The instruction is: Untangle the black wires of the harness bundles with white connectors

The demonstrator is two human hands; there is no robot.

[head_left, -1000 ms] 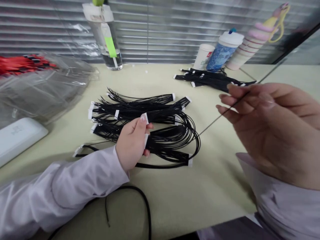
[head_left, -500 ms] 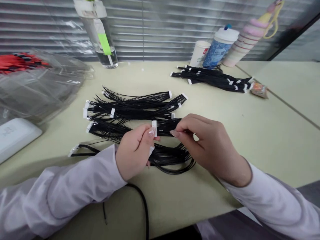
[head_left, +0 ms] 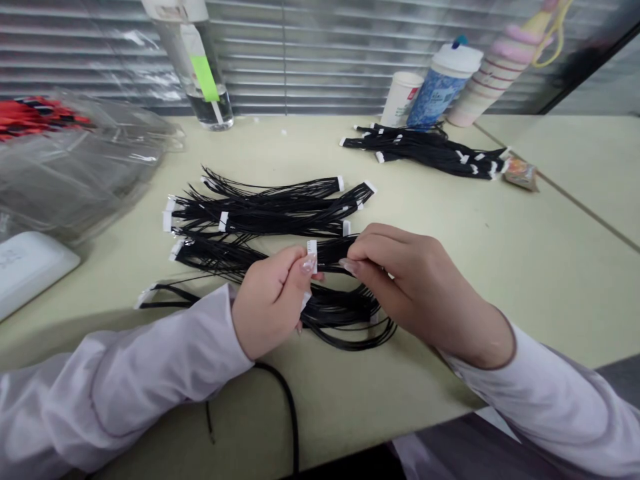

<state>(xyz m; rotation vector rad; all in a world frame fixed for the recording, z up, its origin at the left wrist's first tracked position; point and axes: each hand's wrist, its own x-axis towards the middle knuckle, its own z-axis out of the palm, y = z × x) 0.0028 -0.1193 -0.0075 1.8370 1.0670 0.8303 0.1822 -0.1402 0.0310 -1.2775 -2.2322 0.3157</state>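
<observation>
In the head view, the left hand (head_left: 270, 303) and right hand (head_left: 420, 287) meet just below the middle of the frame, over a spread of black wire harnesses (head_left: 270, 220) on a pale green table (head_left: 400, 380). The left thumb and fingers pinch a small white connector (head_left: 312, 256) firmly, holding it upright. The right thumb and fingers grasp the black wires (head_left: 335, 253) running from it, close beside the left hand. The step in hand looks like checking or straightening this one bundle at its connector end. That seems to call for a steady pinch on both sides, so its strands stay free of the loops beneath.

At upper right, a second heap of harnesses (head_left: 425, 152) lies near a paper cup (head_left: 400, 99) and a blue patterned tumbler (head_left: 440, 87). At upper left, a clear plastic tray (head_left: 80, 173) sits below a water bottle (head_left: 200, 73) with a green label. A white case (head_left: 30, 270) lies at the left edge. The red mark on the cup and the marking on the case are too small to read, and nothing on the green label is legible.
</observation>
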